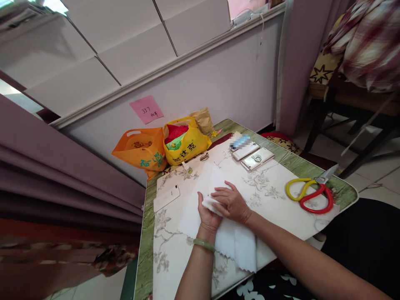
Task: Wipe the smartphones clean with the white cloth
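A white cloth [236,246] with a zigzag-cut edge lies over the front of the table, part of it gathered up between my hands. My left hand [208,216], with a green bangle at the wrist, holds a fold of the cloth palm up. Its thumb points upward, and its other fingers are mostly hidden. Across that fold lies my right hand [231,203], palm down, its fingers stretched out and slightly spread on the fabric. Scissors [317,193] with one yellow and one red handle rest at the table's right side, apart from both hands.
An orange bag [140,143] and a yellow bag [187,146] holding red and green material stand at the far edge. Phones [256,160] lie at the back right. A white phone-like object [168,197] is at left. The flowered tabletop cover [168,246] spans the green table.
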`<state>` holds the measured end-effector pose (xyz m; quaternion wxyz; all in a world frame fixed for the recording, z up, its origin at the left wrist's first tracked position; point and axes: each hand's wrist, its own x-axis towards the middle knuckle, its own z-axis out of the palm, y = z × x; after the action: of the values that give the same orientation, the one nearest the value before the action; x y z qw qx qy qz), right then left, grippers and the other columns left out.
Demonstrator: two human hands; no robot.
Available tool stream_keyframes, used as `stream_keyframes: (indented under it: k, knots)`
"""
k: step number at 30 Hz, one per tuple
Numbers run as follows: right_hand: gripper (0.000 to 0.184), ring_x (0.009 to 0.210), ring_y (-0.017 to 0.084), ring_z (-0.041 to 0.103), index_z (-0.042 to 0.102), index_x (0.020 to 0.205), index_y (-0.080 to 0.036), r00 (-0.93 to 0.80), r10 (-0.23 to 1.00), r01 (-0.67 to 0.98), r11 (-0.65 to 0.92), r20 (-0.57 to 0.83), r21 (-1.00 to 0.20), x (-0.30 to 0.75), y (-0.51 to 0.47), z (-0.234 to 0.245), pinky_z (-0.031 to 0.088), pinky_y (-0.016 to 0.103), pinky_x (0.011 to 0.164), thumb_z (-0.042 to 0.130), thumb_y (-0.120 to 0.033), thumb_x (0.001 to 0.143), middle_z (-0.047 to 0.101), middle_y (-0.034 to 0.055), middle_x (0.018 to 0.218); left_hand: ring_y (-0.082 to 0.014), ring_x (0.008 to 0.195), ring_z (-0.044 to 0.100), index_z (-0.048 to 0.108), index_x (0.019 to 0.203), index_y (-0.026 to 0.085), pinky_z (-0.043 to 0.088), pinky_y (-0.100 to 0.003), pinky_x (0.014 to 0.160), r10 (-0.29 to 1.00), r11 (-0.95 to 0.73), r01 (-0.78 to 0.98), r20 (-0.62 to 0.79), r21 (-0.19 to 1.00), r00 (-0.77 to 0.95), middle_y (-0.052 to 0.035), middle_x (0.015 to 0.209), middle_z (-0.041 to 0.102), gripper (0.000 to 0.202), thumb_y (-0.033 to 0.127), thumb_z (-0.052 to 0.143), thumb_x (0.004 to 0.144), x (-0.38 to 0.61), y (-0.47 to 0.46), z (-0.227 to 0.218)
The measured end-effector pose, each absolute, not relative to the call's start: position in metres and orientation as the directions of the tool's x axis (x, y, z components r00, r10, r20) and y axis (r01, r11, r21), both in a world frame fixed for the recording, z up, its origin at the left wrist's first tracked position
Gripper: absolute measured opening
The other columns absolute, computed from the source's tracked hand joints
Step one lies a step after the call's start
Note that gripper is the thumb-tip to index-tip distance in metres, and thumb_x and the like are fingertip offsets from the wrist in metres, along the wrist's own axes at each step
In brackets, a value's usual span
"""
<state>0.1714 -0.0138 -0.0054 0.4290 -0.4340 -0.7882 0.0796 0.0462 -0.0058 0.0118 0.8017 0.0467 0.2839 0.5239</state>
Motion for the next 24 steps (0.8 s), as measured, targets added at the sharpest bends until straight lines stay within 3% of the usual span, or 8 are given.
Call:
stream_keyframes:
  k: [2, 5, 8, 11, 14, 18, 21, 24]
  knots:
    - [0.029, 0.124, 0.023, 0.054, 0.069, 0.113, -0.026, -0.089, 0.813, 0.695, 0.465, 0.575, -0.549, 0.1703, -0.0133, -0.0053, 0.017, 0.049, 0.117, 0.046, -0.035, 0.098, 0.071, 0.0018, 0.118, -0.0254, 0.101, 0.068, 0.063, 0.12, 0.008, 0.049, -0.039, 0.097, 0.874, 0.433, -0.817, -0.4, 0.381, 0.277, -0.0165, 0.107, 0.072, 0.059, 0.056, 0.047, 0.09, 0.0479, -0.0062, 0.0129]
    - [0.044, 0.138, 0.03, 0.038, 0.054, 0.137, -0.019, 0.03, 0.864, 0.78, 0.294, 0.502, -0.552, 0.169, -0.0099, -0.0042, 0.012, 0.055, 0.117, 0.047, -0.034, 0.097, 0.055, 0.008, 0.141, -0.0237, 0.107, 0.066, 0.061, 0.126, 0.011, 0.048, -0.037, 0.099, 0.883, 0.415, -0.818, -0.392, 0.398, 0.258, -0.0152, 0.115, 0.07, 0.058, 0.055, 0.046, 0.092, 0.0509, -0.0069, 0.0157]
    - [0.053, 0.142, 0.029, 0.032, 0.045, 0.144, -0.019, -0.184, 0.839, 0.741, 0.461, 0.513, -0.488, 0.1704, -0.0095, -0.0029, 0.013, 0.054, 0.118, 0.049, -0.039, 0.095, 0.046, 0.0086, 0.149, -0.0227, 0.105, 0.067, 0.064, 0.121, 0.014, 0.049, -0.036, 0.098, 0.901, 0.368, -0.833, -0.379, 0.413, 0.21, -0.0129, 0.112, 0.072, 0.051, 0.053, 0.045, 0.093, 0.0501, -0.0075, 0.0168]
    - [0.038, 0.133, 0.023, 0.047, 0.06, 0.129, -0.026, -0.373, 0.73, 0.575, 0.666, 0.572, -0.475, 0.1727, -0.0128, -0.0039, 0.016, 0.048, 0.118, 0.049, -0.04, 0.096, 0.061, 0.0029, 0.134, -0.0265, 0.099, 0.069, 0.069, 0.107, 0.009, 0.051, -0.04, 0.094, 0.869, 0.45, -0.802, -0.4, 0.393, 0.292, -0.0162, 0.102, 0.073, 0.057, 0.058, 0.046, 0.09, 0.0474, -0.0078, 0.0158]
    - [0.028, 0.12, 0.022, 0.058, 0.07, 0.11, -0.026, -0.182, 0.792, 0.612, 0.556, 0.583, -0.563, 0.1723, -0.0135, -0.0069, 0.016, 0.049, 0.118, 0.048, -0.037, 0.097, 0.071, 0.0019, 0.117, -0.0261, 0.096, 0.07, 0.068, 0.107, 0.007, 0.051, -0.04, 0.094, 0.868, 0.456, -0.801, -0.392, 0.388, 0.305, -0.0167, 0.101, 0.073, 0.058, 0.058, 0.047, 0.09, 0.0477, -0.0074, 0.0151]
    - [0.042, 0.135, 0.03, 0.043, 0.054, 0.136, -0.019, 0.019, 0.868, 0.751, 0.316, 0.496, -0.58, 0.171, -0.0094, -0.0078, 0.015, 0.058, 0.115, 0.046, -0.033, 0.097, 0.055, 0.01, 0.14, -0.0251, 0.108, 0.066, 0.064, 0.121, 0.009, 0.047, -0.038, 0.099, 0.889, 0.412, -0.822, -0.37, 0.393, 0.269, -0.0159, 0.114, 0.071, 0.058, 0.056, 0.045, 0.092, 0.0498, -0.0068, 0.0154]
    - [0.05, 0.141, 0.028, 0.036, 0.047, 0.142, -0.021, -0.259, 0.809, 0.679, 0.541, 0.528, -0.496, 0.1725, -0.0102, -0.0063, 0.017, 0.053, 0.116, 0.049, -0.037, 0.095, 0.049, 0.0083, 0.146, -0.0248, 0.107, 0.066, 0.066, 0.116, 0.011, 0.048, -0.038, 0.099, 0.898, 0.39, -0.833, -0.363, 0.392, 0.25, -0.0144, 0.11, 0.072, 0.054, 0.055, 0.046, 0.092, 0.0477, -0.0071, 0.0139]
    - [0.033, 0.127, 0.021, 0.053, 0.064, 0.123, -0.028, -0.348, 0.736, 0.557, 0.66, 0.58, -0.504, 0.1737, -0.0133, -0.0069, 0.02, 0.046, 0.117, 0.049, -0.038, 0.096, 0.066, 0.0021, 0.128, -0.0264, 0.099, 0.069, 0.069, 0.107, 0.008, 0.05, -0.039, 0.095, 0.87, 0.45, -0.811, -0.389, 0.375, 0.303, -0.0162, 0.102, 0.073, 0.057, 0.058, 0.048, 0.089, 0.0457, -0.0069, 0.0118]
